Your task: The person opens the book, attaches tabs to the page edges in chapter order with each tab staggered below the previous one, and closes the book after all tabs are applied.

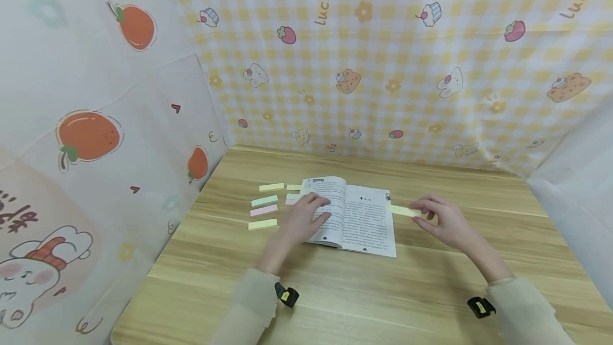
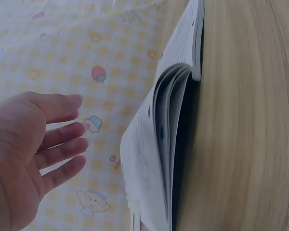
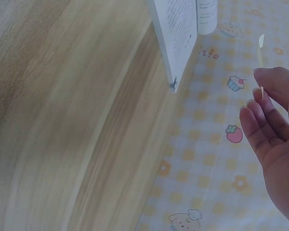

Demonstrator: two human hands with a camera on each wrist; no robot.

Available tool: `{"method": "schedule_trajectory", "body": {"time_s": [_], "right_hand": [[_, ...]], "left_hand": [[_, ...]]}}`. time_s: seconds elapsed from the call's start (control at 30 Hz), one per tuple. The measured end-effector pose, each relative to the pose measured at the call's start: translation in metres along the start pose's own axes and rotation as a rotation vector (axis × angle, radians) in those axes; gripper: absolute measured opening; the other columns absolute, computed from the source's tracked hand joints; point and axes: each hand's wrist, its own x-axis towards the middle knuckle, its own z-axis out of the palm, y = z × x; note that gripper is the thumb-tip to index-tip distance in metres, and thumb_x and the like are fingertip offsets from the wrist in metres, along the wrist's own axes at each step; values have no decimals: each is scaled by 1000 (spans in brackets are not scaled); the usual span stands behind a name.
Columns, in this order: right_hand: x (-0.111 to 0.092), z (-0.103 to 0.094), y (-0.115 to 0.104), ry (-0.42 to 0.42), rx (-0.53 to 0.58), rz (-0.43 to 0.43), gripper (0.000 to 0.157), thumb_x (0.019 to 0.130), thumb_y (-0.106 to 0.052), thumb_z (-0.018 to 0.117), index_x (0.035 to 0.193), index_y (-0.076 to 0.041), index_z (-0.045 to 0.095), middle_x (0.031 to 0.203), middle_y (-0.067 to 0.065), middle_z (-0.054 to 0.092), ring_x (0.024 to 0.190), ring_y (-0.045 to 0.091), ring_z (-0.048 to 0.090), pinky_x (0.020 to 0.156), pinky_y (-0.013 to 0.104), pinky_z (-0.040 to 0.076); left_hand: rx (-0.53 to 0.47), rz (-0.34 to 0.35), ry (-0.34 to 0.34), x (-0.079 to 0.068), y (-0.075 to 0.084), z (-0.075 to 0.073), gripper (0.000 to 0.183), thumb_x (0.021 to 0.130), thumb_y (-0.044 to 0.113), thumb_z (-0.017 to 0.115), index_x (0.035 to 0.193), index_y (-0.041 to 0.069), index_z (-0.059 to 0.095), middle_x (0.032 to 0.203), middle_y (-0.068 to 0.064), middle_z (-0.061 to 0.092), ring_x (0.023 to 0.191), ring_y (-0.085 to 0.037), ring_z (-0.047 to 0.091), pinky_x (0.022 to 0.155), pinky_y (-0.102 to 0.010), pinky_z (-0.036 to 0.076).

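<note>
An open book [image 1: 366,222] with printed pages lies on the wooden table. Over its left page is my left hand [image 1: 306,219], fingers loosely bent and holding nothing; the left wrist view shows this hand [image 2: 33,149] apart from the book [image 2: 147,159]. To the right of the book, my right hand [image 1: 442,221] pinches a pale yellow sticky note strip [image 1: 402,211] between thumb and fingers. The strip's far end reaches the right page's edge; contact cannot be told. In the right wrist view the strip [image 3: 261,48] stands edge-on above the right hand [image 3: 277,120].
Left of the book lie sticky note pads: yellow [image 1: 271,187], green [image 1: 264,200], pink [image 1: 264,210] and another yellow [image 1: 262,224]. Small yellow [image 1: 293,187] and pink [image 1: 291,202] tabs show at the book's left edge. A patterned cloth [image 1: 364,68] hangs behind the table [image 1: 354,302].
</note>
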Motion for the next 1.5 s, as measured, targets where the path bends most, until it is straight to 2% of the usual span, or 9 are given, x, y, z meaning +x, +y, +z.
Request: {"method": "schedule_trajectory", "body": {"time_s": [0.17, 0.5, 0.7, 0.87, 1.07, 1.27, 1.5], "right_hand": [[-5, 3, 7, -28, -3, 24, 31, 73, 13, 81, 99, 0, 73, 95, 8, 67, 75, 17, 57, 60, 20, 52], [-10, 10, 17, -90, -15, 67, 29, 75, 11, 80, 101, 0, 72, 96, 7, 67, 78, 13, 57, 61, 24, 54], [-13, 13, 17, -117, -14, 85, 28, 76, 10, 80, 100, -2, 72, 96, 7, 67, 77, 16, 58, 60, 28, 55], [-15, 15, 18, -168, -7, 140, 27, 78, 10, 79, 101, -2, 72, 98, 9, 67, 78, 18, 59, 61, 30, 55], [-18, 19, 22, -246, 2, 218, 23, 83, 5, 78, 103, -3, 72, 100, 7, 67, 80, 18, 60, 63, 30, 55], [-24, 27, 28, -275, -19, 231, 24, 82, 6, 78, 103, -3, 72, 99, 7, 65, 79, 15, 59, 58, 23, 51], [-27, 30, 32, -281, -34, 216, 24, 82, 6, 77, 104, -2, 72, 100, 8, 65, 78, 14, 59, 58, 22, 50]], "left_hand": [[2, 35, -36, 6, 12, 10, 28, 98, 17, 67, 123, 5, 68, 115, -6, 64, 104, -21, 62, 88, -36, 54], [47, 79, -75, 18, 32, 33, 27, 98, 18, 67, 125, 11, 68, 113, -2, 65, 99, -15, 64, 84, -26, 54], [54, 91, -110, 25, 43, 43, 27, 98, 18, 67, 125, 12, 68, 115, 0, 65, 102, -12, 63, 87, -24, 52], [54, 80, -146, 29, 51, 51, 27, 99, 19, 65, 125, 14, 69, 118, 1, 64, 104, -12, 62, 88, -22, 52], [60, 73, -185, 34, 56, 60, 27, 99, 20, 66, 124, 14, 69, 117, 1, 64, 102, -10, 62, 86, -21, 51], [78, 89, -210, 37, 58, 71, 27, 98, 20, 67, 124, 14, 70, 118, 0, 64, 102, -11, 62, 86, -20, 51], [141, 82, -229, 40, 59, 82, 26, 98, 20, 66, 124, 16, 70, 119, 1, 65, 103, -11, 63, 84, -21, 52]]}}
